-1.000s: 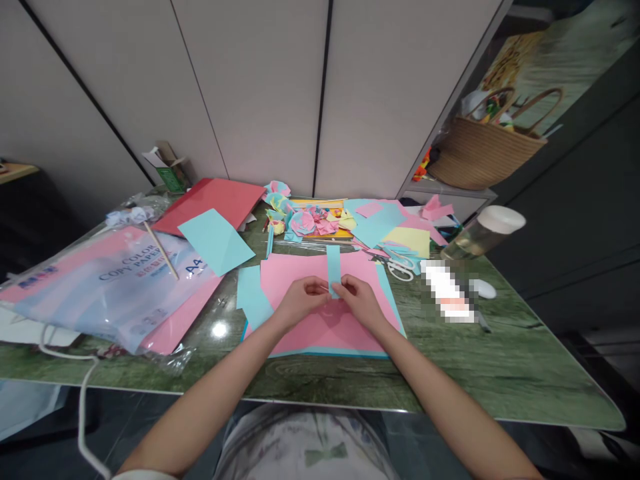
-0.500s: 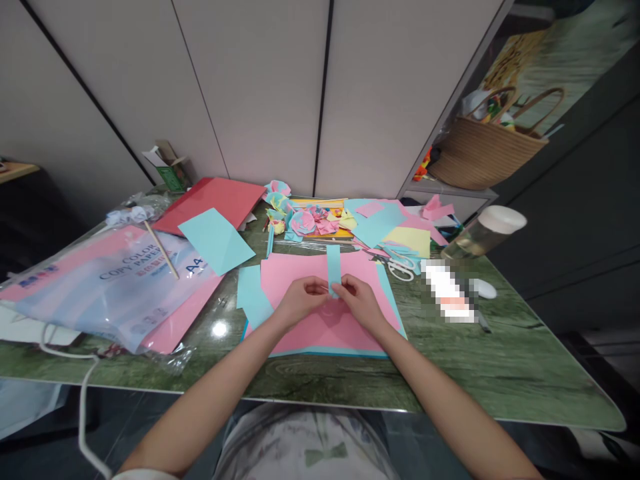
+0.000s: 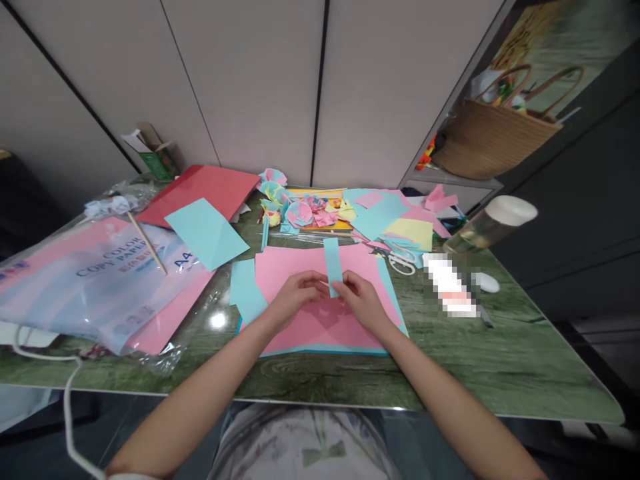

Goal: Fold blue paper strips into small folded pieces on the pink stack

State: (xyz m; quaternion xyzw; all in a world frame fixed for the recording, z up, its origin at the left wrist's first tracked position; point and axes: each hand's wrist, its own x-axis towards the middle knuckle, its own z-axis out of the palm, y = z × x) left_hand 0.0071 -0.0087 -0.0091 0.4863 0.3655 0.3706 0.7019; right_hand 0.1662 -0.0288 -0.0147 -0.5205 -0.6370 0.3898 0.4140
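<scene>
A narrow light-blue paper strip (image 3: 333, 261) stands out above a stack of pink paper (image 3: 290, 261). My right hand (image 3: 363, 300) pinches the strip's lower end between thumb and fingers. On the strip's left side is my left hand (image 3: 301, 293), its thumb and fingers curved and apart, with fingertips close to the strip's edge; whether they touch it I cannot tell. Under both hands lies the pink sheet, with light-blue paper (image 3: 245, 288) showing at its left side.
Scissors (image 3: 401, 265) with white handles lie behind the right hand. Crumpled paper flowers (image 3: 300, 212) and cut scraps fill the back. A plastic pack of colour copy paper (image 3: 100, 280) and a red folder (image 3: 205, 190) are left; a bottle (image 3: 493, 223) and white mouse (image 3: 485, 283) stand right.
My left fingers have loosened and drawn slightly away from the strip's lower end. The right hand keeps its pinch on the strip. The camera view has shifted a little.
</scene>
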